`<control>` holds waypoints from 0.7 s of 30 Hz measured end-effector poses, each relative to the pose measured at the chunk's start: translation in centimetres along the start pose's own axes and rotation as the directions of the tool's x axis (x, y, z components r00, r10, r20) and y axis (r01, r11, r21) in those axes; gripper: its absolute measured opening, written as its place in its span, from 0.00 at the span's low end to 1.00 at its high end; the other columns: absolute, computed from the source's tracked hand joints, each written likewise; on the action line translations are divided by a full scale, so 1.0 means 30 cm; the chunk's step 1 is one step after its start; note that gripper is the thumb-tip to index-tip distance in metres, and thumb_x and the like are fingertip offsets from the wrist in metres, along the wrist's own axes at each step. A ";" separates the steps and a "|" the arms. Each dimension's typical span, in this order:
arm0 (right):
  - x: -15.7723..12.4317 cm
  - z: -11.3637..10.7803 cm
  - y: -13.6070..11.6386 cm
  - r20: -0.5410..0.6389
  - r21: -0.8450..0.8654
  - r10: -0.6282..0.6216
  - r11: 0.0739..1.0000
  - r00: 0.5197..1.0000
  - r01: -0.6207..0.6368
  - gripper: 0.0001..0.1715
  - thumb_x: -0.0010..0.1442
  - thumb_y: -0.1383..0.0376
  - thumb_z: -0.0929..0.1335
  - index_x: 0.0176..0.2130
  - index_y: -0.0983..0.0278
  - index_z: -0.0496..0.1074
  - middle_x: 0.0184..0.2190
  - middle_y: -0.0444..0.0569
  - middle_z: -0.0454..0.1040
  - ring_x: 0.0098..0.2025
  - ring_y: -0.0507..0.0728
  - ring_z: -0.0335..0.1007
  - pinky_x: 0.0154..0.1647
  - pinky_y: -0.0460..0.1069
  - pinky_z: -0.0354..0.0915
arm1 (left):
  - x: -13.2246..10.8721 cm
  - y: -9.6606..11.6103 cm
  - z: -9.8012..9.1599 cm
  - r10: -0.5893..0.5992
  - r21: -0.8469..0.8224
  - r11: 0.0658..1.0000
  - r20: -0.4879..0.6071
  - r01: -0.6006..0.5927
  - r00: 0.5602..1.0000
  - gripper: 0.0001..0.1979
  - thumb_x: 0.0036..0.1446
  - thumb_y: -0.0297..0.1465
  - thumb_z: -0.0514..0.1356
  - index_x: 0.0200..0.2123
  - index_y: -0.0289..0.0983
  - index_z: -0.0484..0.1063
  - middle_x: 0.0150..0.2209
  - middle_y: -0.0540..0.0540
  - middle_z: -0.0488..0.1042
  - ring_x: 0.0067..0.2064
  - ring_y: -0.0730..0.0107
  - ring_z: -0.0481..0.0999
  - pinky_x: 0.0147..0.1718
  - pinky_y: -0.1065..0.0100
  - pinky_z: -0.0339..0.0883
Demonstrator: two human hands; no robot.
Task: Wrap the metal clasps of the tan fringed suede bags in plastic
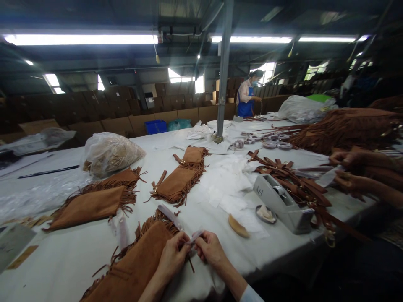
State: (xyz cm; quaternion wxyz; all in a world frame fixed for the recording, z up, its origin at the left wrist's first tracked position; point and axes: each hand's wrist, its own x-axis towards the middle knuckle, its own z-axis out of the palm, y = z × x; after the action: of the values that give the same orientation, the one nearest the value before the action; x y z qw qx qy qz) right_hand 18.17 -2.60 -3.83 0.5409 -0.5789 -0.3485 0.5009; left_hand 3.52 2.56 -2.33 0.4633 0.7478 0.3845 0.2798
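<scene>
My left hand (174, 251) and my right hand (211, 250) meet near the front edge of the table. Thumbs and fingers of both are pinched on a thin plastic-wrapped strip (195, 237), whose far part (170, 216) runs up and to the left. Whether a strap lies inside the wrapping, I cannot make out. Beneath my left wrist lies a brown suede fringed bag (137, 260), its fringe spread along the upper edge. Beside it is another wrapped strip (122, 230).
More fringed bags (91, 207) (176, 182) lie ahead. To the right stand a grey tape dispenser (280, 205), a small dish (266, 214) and a pile of brown straps (283, 167). A co-worker's hands (352, 172) work at the right. A metal post (224, 75) rises behind.
</scene>
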 end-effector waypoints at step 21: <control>-0.032 -0.007 -0.022 0.072 0.038 -0.104 0.994 0.992 0.101 0.09 0.50 0.62 0.66 0.31 0.65 0.71 0.14 0.35 0.59 0.15 0.45 0.48 0.16 0.42 0.45 | 0.007 0.047 -0.025 0.023 0.121 0.991 0.230 -0.052 0.973 0.07 0.54 0.30 0.55 0.27 0.36 0.70 0.26 0.50 0.72 0.31 0.68 0.70 0.30 0.72 0.59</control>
State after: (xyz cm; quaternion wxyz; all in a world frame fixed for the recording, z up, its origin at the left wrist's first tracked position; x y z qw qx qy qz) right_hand 18.23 -3.45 -3.01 0.5624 -0.5319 -0.3888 0.4996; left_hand 3.49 2.70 -0.72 0.4506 0.8100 0.3317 0.1760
